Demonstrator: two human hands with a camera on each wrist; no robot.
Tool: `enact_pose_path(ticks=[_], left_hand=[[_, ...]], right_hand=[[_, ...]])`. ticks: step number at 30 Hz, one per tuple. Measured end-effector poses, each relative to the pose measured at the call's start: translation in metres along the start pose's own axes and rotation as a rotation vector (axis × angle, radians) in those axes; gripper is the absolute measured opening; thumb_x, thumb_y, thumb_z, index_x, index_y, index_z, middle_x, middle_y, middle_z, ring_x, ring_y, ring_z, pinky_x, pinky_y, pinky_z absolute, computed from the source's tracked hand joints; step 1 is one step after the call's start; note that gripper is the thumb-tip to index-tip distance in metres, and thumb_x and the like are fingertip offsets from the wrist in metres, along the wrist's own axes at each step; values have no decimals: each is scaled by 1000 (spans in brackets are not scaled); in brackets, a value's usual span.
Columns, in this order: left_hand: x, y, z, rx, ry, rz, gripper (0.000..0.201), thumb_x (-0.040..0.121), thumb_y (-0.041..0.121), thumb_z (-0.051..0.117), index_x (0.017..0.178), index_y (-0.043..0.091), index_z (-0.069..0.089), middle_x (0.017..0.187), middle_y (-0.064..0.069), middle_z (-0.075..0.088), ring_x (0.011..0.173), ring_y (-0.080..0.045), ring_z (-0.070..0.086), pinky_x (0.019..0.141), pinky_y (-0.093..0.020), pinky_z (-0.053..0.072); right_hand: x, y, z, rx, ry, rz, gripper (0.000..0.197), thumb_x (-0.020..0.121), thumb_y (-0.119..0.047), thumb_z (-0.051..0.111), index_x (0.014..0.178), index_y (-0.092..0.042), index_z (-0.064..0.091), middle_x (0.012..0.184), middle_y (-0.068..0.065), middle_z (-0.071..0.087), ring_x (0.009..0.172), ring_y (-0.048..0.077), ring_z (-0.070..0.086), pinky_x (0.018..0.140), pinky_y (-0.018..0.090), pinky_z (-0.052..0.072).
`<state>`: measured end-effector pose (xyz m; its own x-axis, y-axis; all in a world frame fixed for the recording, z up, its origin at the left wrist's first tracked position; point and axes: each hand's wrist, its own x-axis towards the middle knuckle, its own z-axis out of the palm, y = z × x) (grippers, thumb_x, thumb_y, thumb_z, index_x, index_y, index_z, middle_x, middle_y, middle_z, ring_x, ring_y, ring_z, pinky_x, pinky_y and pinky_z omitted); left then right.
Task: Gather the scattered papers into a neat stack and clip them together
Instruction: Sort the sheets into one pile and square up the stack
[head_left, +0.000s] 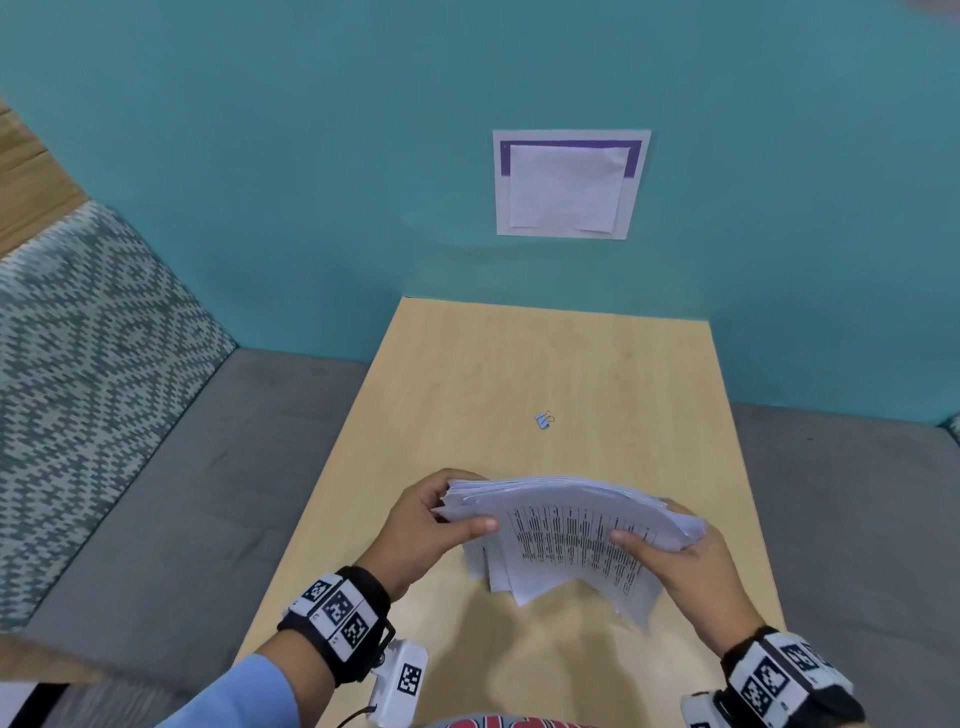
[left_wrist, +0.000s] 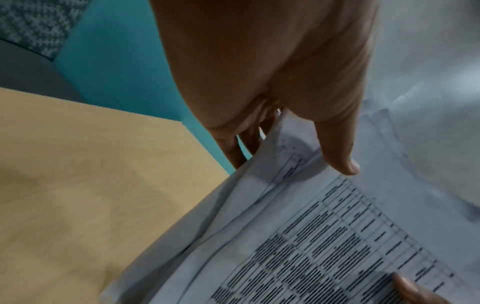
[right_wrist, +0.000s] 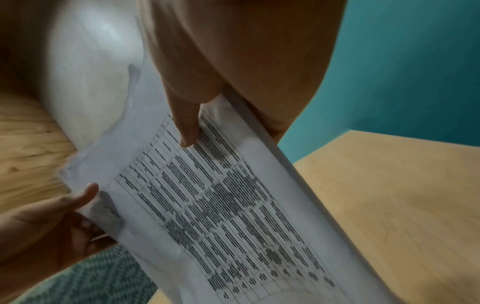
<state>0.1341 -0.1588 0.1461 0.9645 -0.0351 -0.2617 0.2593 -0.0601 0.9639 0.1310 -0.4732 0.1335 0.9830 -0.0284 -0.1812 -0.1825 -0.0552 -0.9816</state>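
A bundle of white papers (head_left: 566, 530) with a printed table on the front sheet is held above the near half of the wooden table (head_left: 519, 374), bowed and with its lower edges uneven. My left hand (head_left: 441, 519) grips the bundle's left end, thumb on the front sheet. At the other end my right hand (head_left: 670, 551) grips it the same way. The wrist views show the papers (left_wrist: 324, 236) (right_wrist: 221, 205) and each thumb pressed on the print. A small blue binder clip (head_left: 544, 419) lies alone on the table beyond the papers.
The table stands against a teal wall (head_left: 311, 182) that bears a taped white sheet (head_left: 569, 184). Grey cushions (head_left: 182, 493) flank the table on both sides, with a patterned backrest (head_left: 78, 364) at the left.
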Motion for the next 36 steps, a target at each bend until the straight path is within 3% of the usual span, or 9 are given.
enact_pose_path(ticks=[6,10,12,16,23,25,28,32,36], left_hand=[[0,11,4,83,43,66,41,76,6,96,108,22,76,107,6,81,96,-11,73,84,-21,58],[-6,46,13,619,173,541,48,86,43,87,129,33,68,134,19,70,131,-3,62,117,-27,42],[-10,59,33,1017,59,770,65,93,63,69,147,29,57,154,12,59,149,-11,50,131,-49,23],[-25,55,102,1392,-308,646,83,102,70,39,167,20,25,175,-6,30,165,-27,23,125,-75,13],[-24,60,139,1224,-480,770,84,103,54,56,169,27,11,177,0,24,164,-22,19,131,-62,15],[-14,66,122,1249,-501,719,101,91,55,72,168,29,12,170,2,37,155,-22,37,126,-55,32],[1,74,86,1469,-472,460,104,81,47,82,164,30,23,136,-1,66,119,-28,65,91,-45,56],[7,84,63,1599,-377,356,22,93,23,62,113,26,69,104,-6,77,94,-37,72,65,-35,42],[7,94,49,1460,-339,304,13,93,23,64,100,25,75,98,-3,79,94,-29,71,66,-31,38]], right_hand=[[6,4,3,4,14,53,17,83,0,83,98,-9,81,93,8,84,86,21,79,75,26,62],[4,3,0,39,7,74,17,84,2,81,99,-6,81,94,10,84,85,20,79,73,23,62],[3,5,-2,62,-1,83,18,84,3,81,100,-5,81,95,12,83,86,21,78,76,29,62],[0,6,0,-5,-17,95,17,87,5,77,99,-6,79,92,12,83,83,21,75,76,32,58],[-3,4,8,-201,-91,143,33,94,11,62,77,-17,64,73,4,71,74,25,64,73,37,51],[-10,1,6,-68,-53,89,29,90,16,66,80,-11,73,72,1,77,71,16,69,69,28,55],[-10,2,5,-22,-30,8,11,88,3,77,90,-7,81,88,7,83,85,22,78,74,22,59],[-8,-2,14,-48,-51,-26,6,87,-6,81,89,-12,83,89,5,83,87,23,78,77,25,57],[-2,-12,13,-97,-86,-62,14,84,-7,84,90,-20,83,91,5,83,90,31,77,85,41,59]])
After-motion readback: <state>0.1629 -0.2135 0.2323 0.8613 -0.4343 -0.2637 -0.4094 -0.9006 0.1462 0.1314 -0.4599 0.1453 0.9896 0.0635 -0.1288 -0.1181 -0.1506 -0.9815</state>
